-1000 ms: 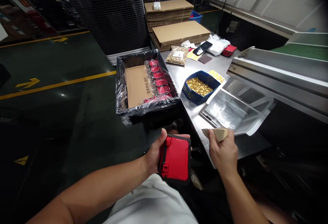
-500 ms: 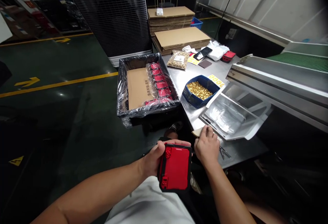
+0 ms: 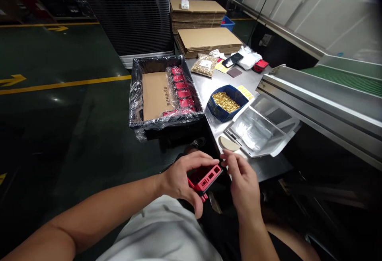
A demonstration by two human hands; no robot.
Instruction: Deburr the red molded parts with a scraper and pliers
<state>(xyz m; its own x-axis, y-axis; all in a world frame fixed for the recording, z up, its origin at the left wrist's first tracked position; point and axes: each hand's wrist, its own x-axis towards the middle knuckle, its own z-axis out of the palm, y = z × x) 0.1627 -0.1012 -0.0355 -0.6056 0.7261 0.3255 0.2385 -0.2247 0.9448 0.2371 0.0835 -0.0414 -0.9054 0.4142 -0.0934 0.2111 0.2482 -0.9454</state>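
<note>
My left hand [image 3: 182, 178] grips a red and black case [image 3: 205, 177] over my lap, tilted so its slotted edge faces up. My right hand [image 3: 242, 181] is beside it, fingertips pinched close to the case's upper corner; I cannot make out anything between them. A small tan oval piece [image 3: 229, 144] lies on the steel table [image 3: 209, 88] just beyond my right hand.
A black crate lined with plastic film [image 3: 135, 94] holds cardboard and a row of red cases. A blue tray of small gold parts [image 3: 226, 102], clear bags [image 3: 253, 129], a bag of gold parts [image 3: 205, 65], a phone [image 3: 233, 59] and flat cardboard stacks [image 3: 205, 38] are on the table. A conveyor [image 3: 328, 90] stands at right.
My left hand turned the red case from flat to edge-up. My right hand left the tan piece on the table and came over to the case.
</note>
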